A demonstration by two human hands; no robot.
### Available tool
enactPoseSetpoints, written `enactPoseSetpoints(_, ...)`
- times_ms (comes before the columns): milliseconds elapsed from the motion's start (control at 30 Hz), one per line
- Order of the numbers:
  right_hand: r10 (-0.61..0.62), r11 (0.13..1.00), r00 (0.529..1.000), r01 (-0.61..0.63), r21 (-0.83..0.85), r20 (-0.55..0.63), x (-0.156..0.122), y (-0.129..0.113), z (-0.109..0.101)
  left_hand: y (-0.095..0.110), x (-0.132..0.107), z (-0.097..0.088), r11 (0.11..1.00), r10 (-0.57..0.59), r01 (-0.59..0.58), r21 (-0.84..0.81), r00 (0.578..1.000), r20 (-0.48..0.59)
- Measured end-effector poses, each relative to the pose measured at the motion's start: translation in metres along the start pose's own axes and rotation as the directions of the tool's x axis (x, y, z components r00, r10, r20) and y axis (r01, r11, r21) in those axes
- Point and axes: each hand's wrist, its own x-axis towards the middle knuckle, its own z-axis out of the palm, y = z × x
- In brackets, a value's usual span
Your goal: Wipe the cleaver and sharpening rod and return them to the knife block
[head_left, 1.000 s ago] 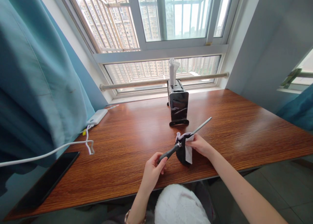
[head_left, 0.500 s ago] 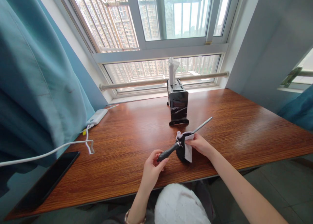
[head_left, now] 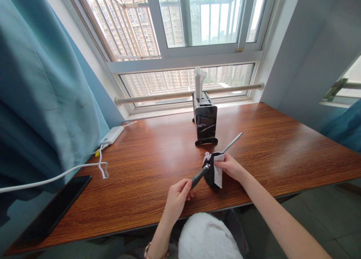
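My left hand point(head_left: 179, 195) is closed around a dark ribbed handle point(head_left: 199, 176) with a metal collar at its far end. The handle runs into a rounded black piece point(head_left: 210, 174) just above the table. A slim grey rod point(head_left: 232, 142) sticks out beyond that piece, pointing away to the right. In my right hand point(head_left: 230, 165), a white tissue or thin cloth point(head_left: 218, 172) is pinched against the black piece's right side. Another bit of white material point(head_left: 207, 156) shows at its top left. I cannot make out what the whole tool is.
Behind my hands stands a black tissue box point(head_left: 206, 124) with a tissue poking up. To the left lie a white power strip point(head_left: 112, 135), a white cable point(head_left: 50, 182) and a black tablet-like slab point(head_left: 53, 210). A blue curtain point(head_left: 42, 74) hangs at the left; the window is beyond the table point(head_left: 152, 146).
My left hand has shifted slightly right and turned, its grip now further up the handle. The rod's tip has swung slightly left. My right hand stays almost in place with the white sheet.
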Motion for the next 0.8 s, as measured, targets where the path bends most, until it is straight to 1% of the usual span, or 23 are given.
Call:
enactPoseSetpoints(167, 0.008, 0.999, 1.0, -0.008, 0.031, 0.014, 0.0, -0.002, 0.002, -0.007, 0.0, 0.0, 0.998, -0.004, 0.003, 0.056, 1.0, 0.023)
enactPoseSetpoints(300, 0.003, 1.0, 1.0, -0.003, 0.024, 0.004, 0.0, -0.001, 0.0, -0.002, 0.0, 0.0, 0.999, 0.004, -0.005, 0.05, 0.999, 0.038)
enactPoseSetpoints(467, -0.023, 1.0, 1.0, 0.023, 0.005, -0.01, 0.001, 0.002, -0.001, 0.004, 0.0, 0.0, 0.999, -0.053, 0.053, 0.0, 0.998, -0.018)
enactPoseSetpoints(667, -0.019, 1.0, 1.0, 0.019, -0.014, -0.02, 0.0, 0.001, 0.0, 0.001, 0.001, 0.001, 1.0, 0.006, -0.006, 0.009, 0.998, -0.065)
enactPoseSetpoints(800, -0.019, 1.0, 0.999, 0.018, -0.022, -0.027, 0.0, 0.0, 0.0, 0.0, 0.002, 0.001, 1.0, -0.007, 0.007, -0.001, 0.995, -0.097)
